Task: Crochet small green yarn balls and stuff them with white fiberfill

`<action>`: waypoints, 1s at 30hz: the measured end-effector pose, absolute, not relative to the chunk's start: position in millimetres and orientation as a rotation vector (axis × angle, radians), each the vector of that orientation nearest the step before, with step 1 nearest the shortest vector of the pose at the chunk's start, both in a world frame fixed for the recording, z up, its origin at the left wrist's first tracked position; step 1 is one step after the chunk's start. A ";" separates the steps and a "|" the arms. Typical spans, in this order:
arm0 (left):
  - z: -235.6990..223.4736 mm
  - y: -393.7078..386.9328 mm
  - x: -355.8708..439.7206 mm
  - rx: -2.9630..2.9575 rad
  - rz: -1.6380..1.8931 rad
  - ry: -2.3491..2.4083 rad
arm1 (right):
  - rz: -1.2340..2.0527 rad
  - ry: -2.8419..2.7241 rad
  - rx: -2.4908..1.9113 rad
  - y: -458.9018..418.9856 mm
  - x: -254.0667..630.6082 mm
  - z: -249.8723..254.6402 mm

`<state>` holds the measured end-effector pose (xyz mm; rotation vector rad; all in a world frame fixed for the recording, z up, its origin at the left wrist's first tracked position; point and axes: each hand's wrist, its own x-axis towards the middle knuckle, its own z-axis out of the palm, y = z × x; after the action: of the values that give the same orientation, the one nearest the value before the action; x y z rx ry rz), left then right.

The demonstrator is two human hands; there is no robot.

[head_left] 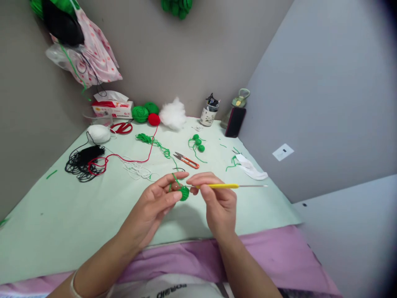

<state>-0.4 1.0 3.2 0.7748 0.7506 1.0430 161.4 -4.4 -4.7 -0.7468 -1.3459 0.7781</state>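
Note:
A small round green crochet piece [185, 193] is pinched between the thumb and fingers of my left hand [159, 198]. Green yarn [174, 177] loops over that hand's raised index finger and runs back to a loose green hank [158, 145] on the table. My right hand [219, 198] grips the yellow handle of a crochet hook [221, 186], held nearly level. The hook's thin metal tip points left and meets the top of the green piece; whether it passes through a stitch is too small to tell.
Orange thread snips [186, 160] and small green crocheted balls [198, 142] lie beyond my hands. Black yarn [85, 161], white yarn [98, 134] and red scissors [122, 128] are at left. White stuffing [173, 114], a pen cup [208, 115] and a phone [235, 122] stand along the back.

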 end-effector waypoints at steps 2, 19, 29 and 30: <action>2.1 -0.9 2.1 0.852 1.063 0.810 | 0.767 -1.394 -0.796 -3.9 160.2 -7.0; 1.1 -0.1 10.9 0.725 1.050 0.738 | 0.623 -1.530 -0.768 -6.7 162.5 -13.9; -4.0 2.7 -1.5 0.630 1.019 0.695 | 0.962 -1.167 -0.770 0.3 171.4 -16.0; -4.1 2.2 -0.6 0.643 1.025 0.703 | 1.004 -1.143 -0.754 0.7 171.1 -16.2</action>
<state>-0.6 2.2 -4.1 0.6430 0.7029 1.0252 171.1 0.7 -16.2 -0.7542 -1.1427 1.0037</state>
